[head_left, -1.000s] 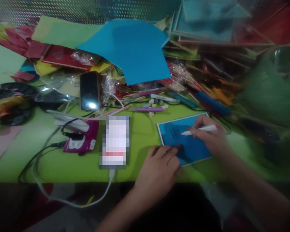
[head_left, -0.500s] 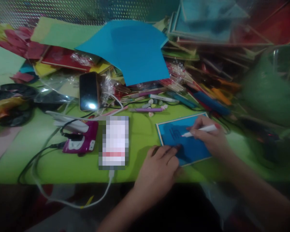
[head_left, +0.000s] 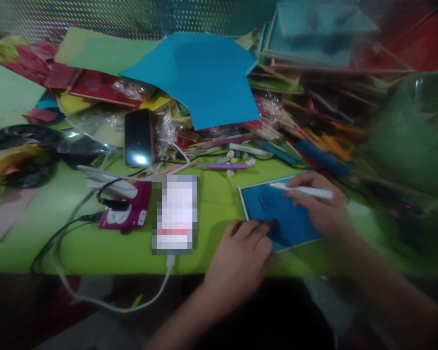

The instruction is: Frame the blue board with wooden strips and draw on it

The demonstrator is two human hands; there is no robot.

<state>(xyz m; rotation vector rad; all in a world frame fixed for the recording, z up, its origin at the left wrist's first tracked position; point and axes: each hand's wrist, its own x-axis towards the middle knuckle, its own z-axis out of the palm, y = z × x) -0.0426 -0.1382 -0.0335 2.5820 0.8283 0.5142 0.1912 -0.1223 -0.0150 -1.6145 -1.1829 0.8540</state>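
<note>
A blue card (head_left: 292, 228) edged with thin pale wooden sticks lies on the green table. Dark pen strokes (head_left: 267, 202) show on its left part. My right hand (head_left: 317, 201) is closed around a white marker (head_left: 314, 192), whose tip points left over the card's upper part; I cannot tell whether it touches. My left hand (head_left: 243, 250) rests at the card's lower left edge, its fingers stretched onto the card and slightly bent, holding nothing.
Left of my hands lie a blurred-out phone (head_left: 175, 214) on a white cable and a purple power strip (head_left: 126, 209). Behind are a dark phone (head_left: 138, 137), a purple pen (head_left: 224, 166), a white marker (head_left: 250, 149), blue paper (head_left: 219, 82) and stacked framed cards (head_left: 314, 43).
My right hand has lifted the marker tip from the strokes and moved it up toward the card's top edge. My left hand stays on the card. The view has shifted slightly.
</note>
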